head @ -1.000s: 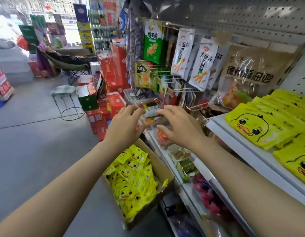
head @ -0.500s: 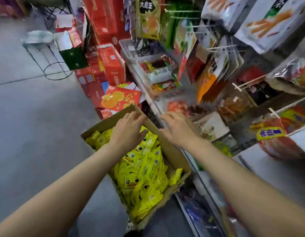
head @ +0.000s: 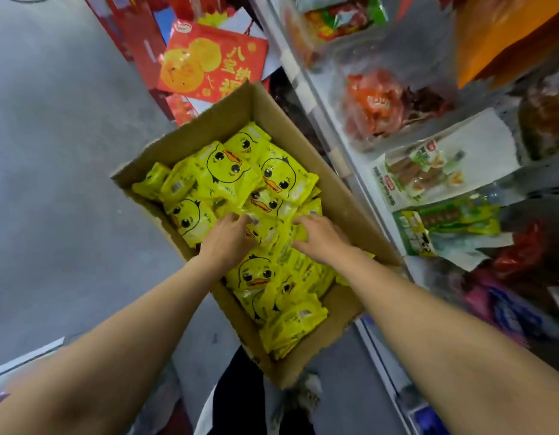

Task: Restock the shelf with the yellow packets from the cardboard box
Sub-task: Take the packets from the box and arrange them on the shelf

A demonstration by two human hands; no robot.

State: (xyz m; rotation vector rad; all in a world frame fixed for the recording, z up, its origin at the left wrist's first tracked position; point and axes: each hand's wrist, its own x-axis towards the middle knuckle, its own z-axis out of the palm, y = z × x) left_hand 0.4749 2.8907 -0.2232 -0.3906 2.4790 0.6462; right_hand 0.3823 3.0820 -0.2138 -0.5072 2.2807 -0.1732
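Dozens of glossy yellow packets (head: 237, 164), each printed with a cartoon duck face, fill the open cardboard box (head: 344, 196) on the floor beside the shelf (head: 337, 142). Left hand (head: 225, 240) and right hand (head: 319, 238) rest on the packets, fingers curling into them; grip unclear.

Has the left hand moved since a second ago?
Yes. The left hand went down from above the cardboard box rim onto the yellow packets inside.
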